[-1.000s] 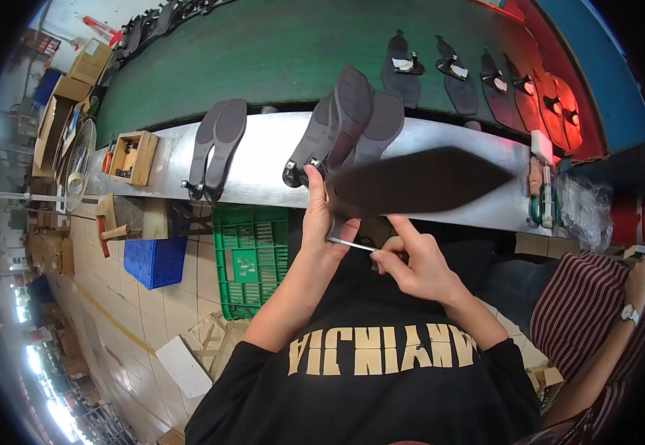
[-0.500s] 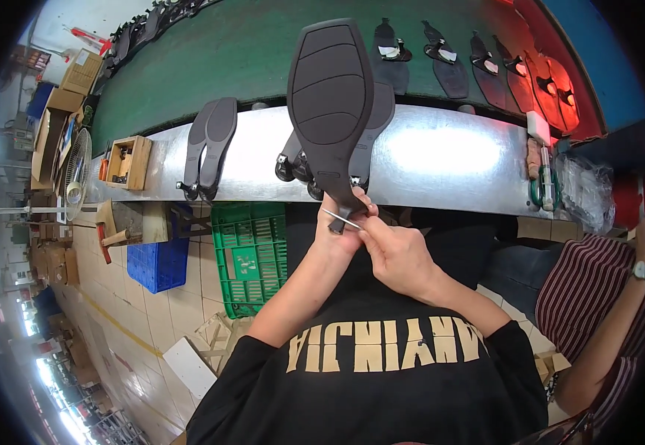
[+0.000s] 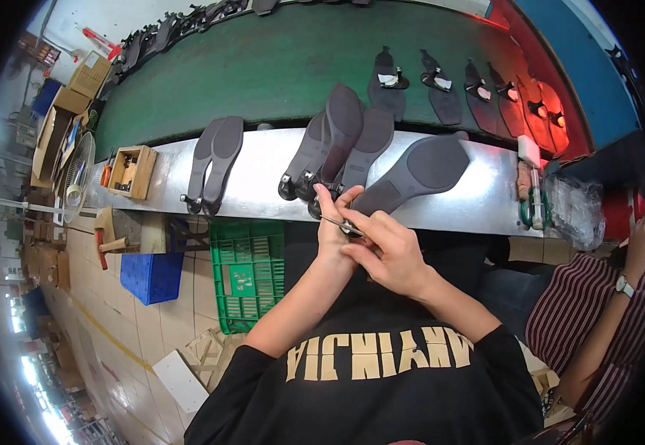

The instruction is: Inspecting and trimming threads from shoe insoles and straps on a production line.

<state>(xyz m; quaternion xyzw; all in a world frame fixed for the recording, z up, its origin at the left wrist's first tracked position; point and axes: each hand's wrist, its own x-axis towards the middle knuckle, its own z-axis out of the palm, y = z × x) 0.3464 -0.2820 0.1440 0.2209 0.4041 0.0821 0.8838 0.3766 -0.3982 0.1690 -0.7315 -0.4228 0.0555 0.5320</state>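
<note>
A dark high-heeled sandal (image 3: 426, 170) is turned sole outward, its toe tilted toward the right above the metal edge. My left hand (image 3: 332, 241) is closed around its heel end, partly hidden by the other hand. My right hand (image 3: 397, 256) pinches a thin metal tool (image 3: 337, 222) whose tip crosses the left palm beside the heel. What the tool's full shape is, the fingers hide. Just beyond my hands, several more sandals (image 3: 367, 144) lie soles up on the bench, with dark heels toward me.
A pair of sandals (image 3: 215, 159) and a wooden box (image 3: 131, 172) sit left on the metal bench (image 3: 263, 163). Behind runs a green conveyor belt (image 3: 263, 74) carrying sandals. Below are a green crate (image 3: 245, 278) and blue crate (image 3: 152, 278). A co-worker's striped sleeve (image 3: 582, 311) is at right.
The sandal in my left hand has swung from upright down to the right. More of the sandals behind it now shows. My right hand stays close to the heel with the tool.
</note>
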